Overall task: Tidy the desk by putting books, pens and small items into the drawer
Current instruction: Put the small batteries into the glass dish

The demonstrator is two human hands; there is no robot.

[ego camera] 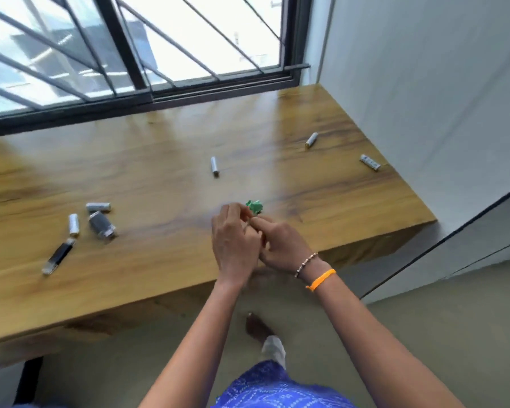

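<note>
My left hand (234, 241) and my right hand (280, 245) meet over the front part of the wooden desk (165, 178), fingers pinched together on a small green crumpled item (254, 206) and something thin and pale that I cannot make out. Silver batteries lie scattered on the desk: one in the middle (215, 165), one at the far right (311, 140) and another near the right edge (370, 162). At the left lie two more batteries (98, 207) (74, 224), a small dark cylinder (101, 225) and a black stick-shaped item (58, 256). No drawer is visible.
A barred window (130, 48) runs along the desk's far edge. A white wall (424, 83) bounds the right side. Below the desk's front edge is grey floor (424, 334), with my foot (259, 328) on it.
</note>
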